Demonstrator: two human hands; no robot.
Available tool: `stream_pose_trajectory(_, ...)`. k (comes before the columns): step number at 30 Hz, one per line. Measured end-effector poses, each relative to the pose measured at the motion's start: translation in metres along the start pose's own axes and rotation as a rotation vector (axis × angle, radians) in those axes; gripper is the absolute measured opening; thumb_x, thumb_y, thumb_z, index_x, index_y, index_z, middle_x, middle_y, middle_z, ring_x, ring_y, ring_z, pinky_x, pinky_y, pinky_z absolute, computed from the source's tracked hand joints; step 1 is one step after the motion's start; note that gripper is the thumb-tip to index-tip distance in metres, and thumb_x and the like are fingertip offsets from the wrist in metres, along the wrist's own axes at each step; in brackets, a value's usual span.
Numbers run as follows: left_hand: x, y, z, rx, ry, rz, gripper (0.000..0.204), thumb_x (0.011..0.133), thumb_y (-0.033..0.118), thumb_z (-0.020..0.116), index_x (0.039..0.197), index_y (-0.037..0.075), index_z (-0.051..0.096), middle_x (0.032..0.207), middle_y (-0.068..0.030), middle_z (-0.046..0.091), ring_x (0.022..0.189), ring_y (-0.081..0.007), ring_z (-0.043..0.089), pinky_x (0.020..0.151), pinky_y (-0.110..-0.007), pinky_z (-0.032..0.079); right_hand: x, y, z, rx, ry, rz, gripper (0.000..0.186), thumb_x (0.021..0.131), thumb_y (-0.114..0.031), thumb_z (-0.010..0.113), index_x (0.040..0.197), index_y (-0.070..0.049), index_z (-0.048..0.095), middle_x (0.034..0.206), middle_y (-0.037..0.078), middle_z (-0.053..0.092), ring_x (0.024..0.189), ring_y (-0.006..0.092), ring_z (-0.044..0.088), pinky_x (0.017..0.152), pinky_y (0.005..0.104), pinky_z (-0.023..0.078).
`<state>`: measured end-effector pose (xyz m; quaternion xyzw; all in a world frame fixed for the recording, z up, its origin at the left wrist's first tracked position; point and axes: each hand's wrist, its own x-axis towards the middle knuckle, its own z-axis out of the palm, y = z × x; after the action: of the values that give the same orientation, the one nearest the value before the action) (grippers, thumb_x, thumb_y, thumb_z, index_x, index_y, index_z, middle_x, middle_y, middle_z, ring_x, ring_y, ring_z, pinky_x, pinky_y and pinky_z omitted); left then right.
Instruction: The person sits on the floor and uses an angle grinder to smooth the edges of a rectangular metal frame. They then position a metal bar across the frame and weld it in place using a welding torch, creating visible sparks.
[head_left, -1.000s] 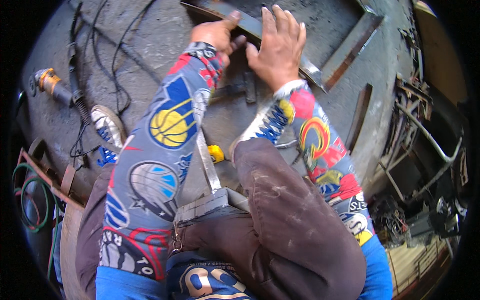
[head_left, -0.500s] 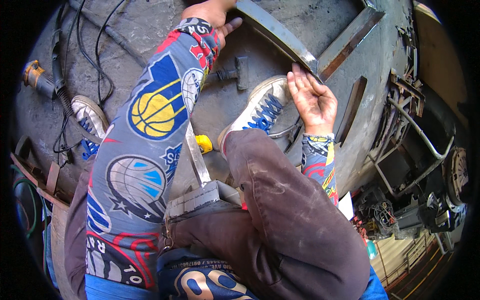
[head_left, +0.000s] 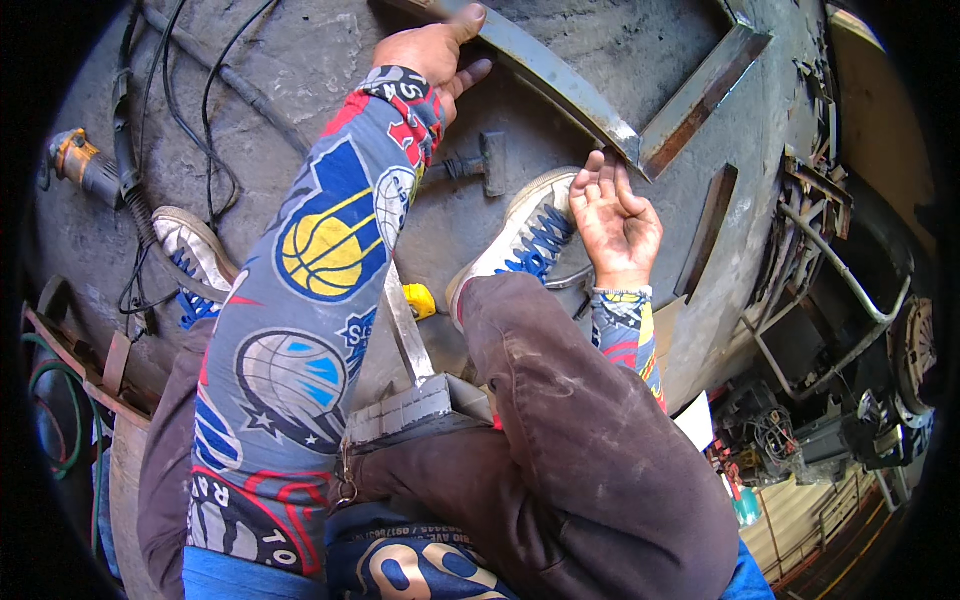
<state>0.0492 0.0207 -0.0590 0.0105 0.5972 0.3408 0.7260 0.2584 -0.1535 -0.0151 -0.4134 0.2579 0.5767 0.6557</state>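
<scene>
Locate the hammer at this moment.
In the head view, the hammer lies on the floor, upper middle, between the patterned left sleeve and the white shoe nearest the right hand.

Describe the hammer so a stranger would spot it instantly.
On the grey floor, find the right shoe, white with blue laces. Just left of its toe lies the hammer. Its dark, blocky head sits crosswise on its handle, unlike the long metal bar above.

Grey metal bar (head_left: pixel 560 82), multicoloured ball-print sleeve (head_left: pixel 310 275), brown trousers (head_left: pixel 590 420), white shoe (head_left: pixel 507 243), blue laces (head_left: pixel 541 243)
</scene>
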Motion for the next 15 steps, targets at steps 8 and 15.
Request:
stream_pose_trajectory(8,0.006,0.002,-0.009,0.491,-0.132,0.191,0.041,0.097,0.029,0.074,0.123,-0.001,0.067,0.117,-0.0150,0.070,0.108,-0.0269,0.068,0.087,-0.042,0.062,0.016,0.037,0.074,-2.141,-0.245,-1.299,0.064,0.078,-0.016,0.077,0.138,-0.007,0.057,0.131,0.017,0.060,0.127,0.0381,0.052,0.111,0.0487,0.039)
stream_pose_trajectory(15,0.001,-0.002,0.012,-0.076,0.082,-0.021,0.029,0.092,0.020,0.080,0.109,0.000,0.068,0.100,-0.0094,0.072,0.092,-0.0266,0.069,0.074,-0.042,0.061,0.088,0.060,0.109,-2.516,-0.484,-1.129,0.061,0.081,-0.015,0.074,0.138,-0.005,0.055,0.120,0.015,0.063,0.107,0.0362,0.062,0.089,0.0468,0.051)
